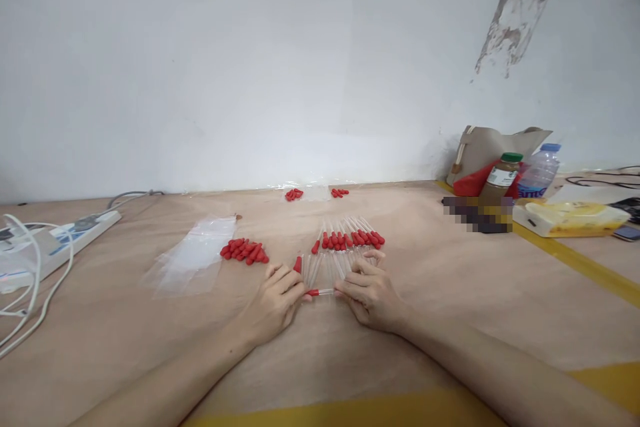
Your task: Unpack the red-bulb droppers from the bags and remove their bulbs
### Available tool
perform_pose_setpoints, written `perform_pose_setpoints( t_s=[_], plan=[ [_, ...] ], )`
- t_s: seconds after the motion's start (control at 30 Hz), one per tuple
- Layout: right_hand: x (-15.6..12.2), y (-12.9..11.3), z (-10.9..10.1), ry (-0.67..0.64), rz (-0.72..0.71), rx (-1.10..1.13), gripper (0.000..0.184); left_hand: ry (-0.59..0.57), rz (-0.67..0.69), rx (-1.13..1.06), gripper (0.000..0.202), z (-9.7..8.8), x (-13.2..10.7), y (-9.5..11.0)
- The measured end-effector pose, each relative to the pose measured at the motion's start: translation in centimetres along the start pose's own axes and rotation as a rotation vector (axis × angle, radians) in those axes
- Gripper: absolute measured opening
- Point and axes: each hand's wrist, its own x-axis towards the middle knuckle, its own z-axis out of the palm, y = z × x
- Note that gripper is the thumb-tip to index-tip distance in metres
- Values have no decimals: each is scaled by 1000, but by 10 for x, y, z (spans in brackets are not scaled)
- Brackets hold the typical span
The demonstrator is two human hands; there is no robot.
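Between my two hands a glass dropper tube [326, 291] lies level, its left end in a red rubber bulb [313, 292]. My left hand [281, 293] pinches the bulb, and my right hand [369, 290] grips the tube near its other end. Just beyond my fingers are several bare glass tubes [314, 271], partly hidden by my right hand. Behind these lies a row of droppers with red bulbs [345, 240], tips pointing away. One loose red bulb [298, 265] sits by my left fingers. A pile of red bulbs [245, 251] rests further left.
Clear plastic bags [200, 253] lie left of the pile. Two bagged groups of red-bulbed pieces [294, 195] are by the wall. At left is a power strip [85, 240] with white cables. A jar [503, 177], water bottle [540, 173], bag [493, 147] and tissue pack [573, 218] stand right.
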Motion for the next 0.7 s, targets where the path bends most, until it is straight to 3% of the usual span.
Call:
perform_pose_setpoints(
  t_s=[0.33,0.4,0.57,0.7],
  plan=[
    [-2,1,-8,-38,34,18,19,-17,26,12,16,0,-8,-5],
    [-3,11,-12,3,91,27,20,21,-40,-6,15,-2,-14,-10],
    [-3,36,-16,113,400,-15,18,160,-298,-84,18,-9,-19,-23],
    [-5,38,-12,83,427,-64,17,228,-412,-42,25,-11,-12,-29]
  ],
)
